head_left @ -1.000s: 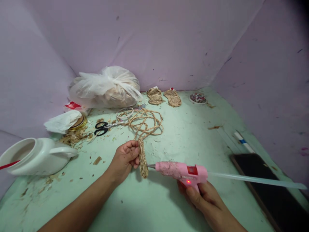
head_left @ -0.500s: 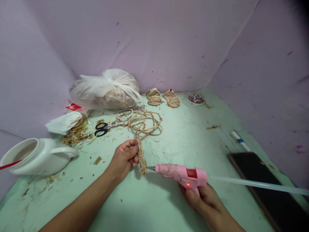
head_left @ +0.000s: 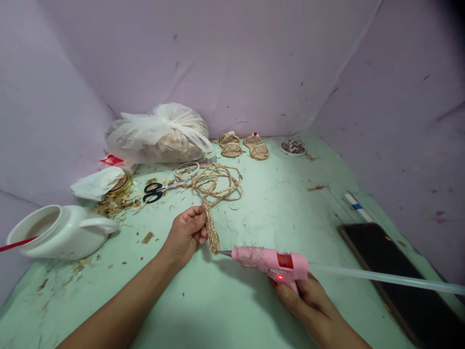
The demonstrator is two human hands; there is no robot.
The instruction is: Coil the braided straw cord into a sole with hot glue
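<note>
Between the thumb and fingers of my left hand is a flat, elongated coil of braided straw cord, held upright above the table. Its loose length of cord lies in loops behind it. My right hand grips the handle of a pink glue gun, whose red light is lit. The metal nozzle points left, at the lower end of the coil, and seems to touch its edge. A clear glue stick sticks out of the gun's back.
At left are a white jug, black-handled scissors, a tape roll and straw scraps. Behind stand a stuffed plastic bag, two small woven slippers and a dish of beads. A phone lies at right.
The coil's lower end has risen slightly, and the nozzle now sits at its bottom tip, lower along the edge than before. Both hands keep their hold. The whole view has shifted a little.
</note>
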